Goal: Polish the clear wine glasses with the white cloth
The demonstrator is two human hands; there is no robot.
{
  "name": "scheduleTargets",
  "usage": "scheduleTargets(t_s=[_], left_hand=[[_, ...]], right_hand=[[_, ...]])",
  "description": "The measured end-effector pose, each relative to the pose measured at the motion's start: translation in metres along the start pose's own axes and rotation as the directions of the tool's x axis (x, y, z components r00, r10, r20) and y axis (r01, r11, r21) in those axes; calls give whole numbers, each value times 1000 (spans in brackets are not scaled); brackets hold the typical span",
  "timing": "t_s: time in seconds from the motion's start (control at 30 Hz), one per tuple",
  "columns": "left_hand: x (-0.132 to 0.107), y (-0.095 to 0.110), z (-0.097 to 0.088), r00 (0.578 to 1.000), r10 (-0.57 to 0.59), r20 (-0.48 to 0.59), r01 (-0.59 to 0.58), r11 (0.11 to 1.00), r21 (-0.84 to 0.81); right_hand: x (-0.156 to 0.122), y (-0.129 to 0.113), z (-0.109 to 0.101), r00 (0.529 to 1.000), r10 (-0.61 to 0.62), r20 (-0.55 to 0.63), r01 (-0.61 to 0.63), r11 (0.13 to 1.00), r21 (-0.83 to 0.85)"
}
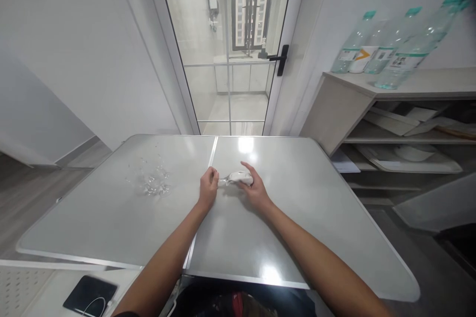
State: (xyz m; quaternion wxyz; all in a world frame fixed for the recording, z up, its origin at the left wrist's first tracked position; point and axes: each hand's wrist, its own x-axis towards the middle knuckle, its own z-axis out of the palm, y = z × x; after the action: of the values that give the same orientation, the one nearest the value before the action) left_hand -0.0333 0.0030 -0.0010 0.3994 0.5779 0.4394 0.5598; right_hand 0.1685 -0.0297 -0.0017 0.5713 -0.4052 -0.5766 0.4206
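Note:
A small white rounded object (238,177) with a thin clear strip at its left end lies near the middle of the grey folding table (297,208). My right hand (253,185) curls round the white object from the right, index finger raised over it. My left hand (208,189) is closed in a pinch on the strip at the object's left end. Several small clear pieces (152,183) lie in a loose heap on the table's left half, apart from both hands.
A glass door (226,49) stands behind the table. At the right, a shelf unit (375,89) carries several plastic water bottles (394,49) and flat items below. A dark phone with a white cable (89,296) lies on a white surface at the bottom left.

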Motion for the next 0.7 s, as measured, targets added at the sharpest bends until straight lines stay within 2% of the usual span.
scheduleTargets(t_s=[0.07,0.1,0.17,0.3,0.4,0.43,0.5,0.57,0.63,0.7], left_hand=[[-4,4,0,992,129,11,-129,983,127],[-5,4,0,987,162,3,-160,973,166],[-7,3,1,985,171,-33,-162,969,185],[-6,-5,5,999,40,-33,-38,998,41],[-4,-8,7,994,-109,-6,107,983,-147],[-2,-8,7,988,-153,7,152,969,-194],[0,-8,7,975,-220,33,221,941,-255],[2,-8,6,966,-255,43,257,927,-275],[3,-7,4,963,-265,43,267,927,-264],[3,-6,3,968,-248,33,249,943,-223]], right_hand=[[0,-4,3,990,139,-31,-133,979,154],[-1,-5,4,985,172,-19,-165,968,187],[-1,-8,6,988,153,3,-151,973,172],[-4,-4,4,1000,-21,19,22,998,-55],[-3,7,-1,979,-191,77,206,932,-297],[-2,11,-3,953,-269,137,301,879,-370],[1,18,-9,866,-399,300,498,729,-469],[3,22,-12,785,-456,420,619,600,-506],[3,23,-13,769,-463,441,639,576,-510],[1,20,-10,823,-432,368,566,677,-471]])
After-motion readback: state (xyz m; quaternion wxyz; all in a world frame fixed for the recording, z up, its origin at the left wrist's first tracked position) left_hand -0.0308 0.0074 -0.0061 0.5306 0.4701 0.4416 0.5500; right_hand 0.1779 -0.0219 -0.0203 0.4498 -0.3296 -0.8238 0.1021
